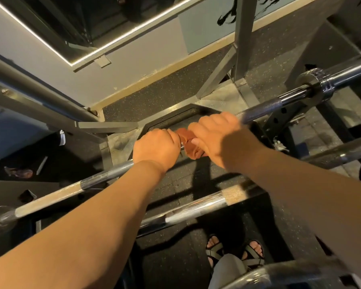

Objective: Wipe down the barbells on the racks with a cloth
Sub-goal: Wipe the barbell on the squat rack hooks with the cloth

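Rust-brown cloth (pixel 189 143) sits mid-shaft on the racked long dark steel barbell (pixel 279 102). Your right hand (pixel 216 138) clenches it; your left hand (pixel 155 148) grips bare bar just beside. Step: wiping. Next: slide the cloth outward under even pressure.

Second bar (pixel 196 207) close below, rack upright (pixel 243 38) beyond

brown cloth (pixel 191 143) bunched on barbell (pixel 275 105).

left grip (pixel 155 147) and right grip (pixel 216 140) are bare, like both forearms (pixel 113 205). open-toed sandals (pixel 216 254) with grey and black straps; a pale grey trouser leg (pixel 227 270) shows by the feet.
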### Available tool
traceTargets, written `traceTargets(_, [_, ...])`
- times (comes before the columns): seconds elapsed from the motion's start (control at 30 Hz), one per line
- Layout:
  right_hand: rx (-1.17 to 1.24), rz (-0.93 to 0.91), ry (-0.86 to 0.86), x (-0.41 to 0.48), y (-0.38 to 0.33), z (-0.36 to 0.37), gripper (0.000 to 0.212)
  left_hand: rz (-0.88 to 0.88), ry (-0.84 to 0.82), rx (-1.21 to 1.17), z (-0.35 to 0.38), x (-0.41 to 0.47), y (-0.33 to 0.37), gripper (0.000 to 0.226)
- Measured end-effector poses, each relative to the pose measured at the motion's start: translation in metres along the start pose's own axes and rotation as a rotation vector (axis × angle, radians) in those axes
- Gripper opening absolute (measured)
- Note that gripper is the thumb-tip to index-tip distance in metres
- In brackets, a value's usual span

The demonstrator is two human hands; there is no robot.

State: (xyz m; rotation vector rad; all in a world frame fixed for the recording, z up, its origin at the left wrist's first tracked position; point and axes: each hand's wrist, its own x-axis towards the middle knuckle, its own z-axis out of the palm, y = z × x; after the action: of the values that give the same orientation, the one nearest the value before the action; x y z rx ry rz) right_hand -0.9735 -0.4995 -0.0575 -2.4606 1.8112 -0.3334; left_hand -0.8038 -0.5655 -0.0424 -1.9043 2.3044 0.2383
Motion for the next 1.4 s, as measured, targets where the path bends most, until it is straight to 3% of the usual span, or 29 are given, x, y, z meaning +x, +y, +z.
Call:
traceTargets(0.07, [-0.07, 0.007, 0.11, 0.0, 0.016, 0.001, 0.047, -0.004, 0.011, -0.006, 0.0, 0.0, -0.002, 0.047])
traceTargets(0.2, [-0.222, 0.187, 0.09, 0.003, -0.009, 0.002, 0.04, -0.007, 0.023, 0.005, -0.001, -0.003, -0.001, 0.046])
traceTargets(0.3, [-0.088, 0.323, 0.07, 0.016, -0.03, 0.004, 0.033, -0.008, 0.021, -0.002, -0.003, -0.004, 0.001, 0.046])
traceTargets(0.47, [0.08, 0.181, 0.098, -0.002, -0.028, 0.014, 0.028, -0.022, 0.015, -0.016, 0.002, -0.003, 0.0, 0.044])
traceTargets(0.53, [0.083, 0.2, 0.088, -0.011, -0.031, 0.014, 0.042, -0.036, 0.016, -0.01, 0.002, -0.003, 0.001, 0.045])
traceTargets(0.87, [0.053, 0.188, -0.235, 0.015, -0.012, -0.014, 0.043, -0.033, 0.006, 0.005, 0.002, -0.004, 0.001, 0.042])
traceTargets(1.0, [-0.1, 0.144, -0.116, 0.003, 0.016, -0.016, 0.03, -0.013, 0.013, 0.0, 0.002, -0.003, 0.0, 0.042])
traceTargets(1.1, [-0.047, 0.42, -0.074, -0.001, 0.033, -0.023, 0.028, 0.016, 0.013, 0.009, -0.001, -0.005, 0.0, 0.04])
traceTargets(1.2, [0.156, 0.554, -0.02, 0.009, 0.006, -0.022, 0.026, 0.019, 0.03, 0.01, 0.0, -0.008, 0.001, 0.04])
traceTargets(1.3, [0.347, 0.507, -0.019, 0.009, -0.027, -0.011, 0.03, -0.012, 0.021, 0.008, 0.003, -0.005, 0.001, 0.043])
traceTargets(1.4, [0.243, 0.289, -0.024, -0.001, -0.027, -0.001, 0.032, -0.035, 0.01, -0.001, 0.002, -0.004, 0.001, 0.044])
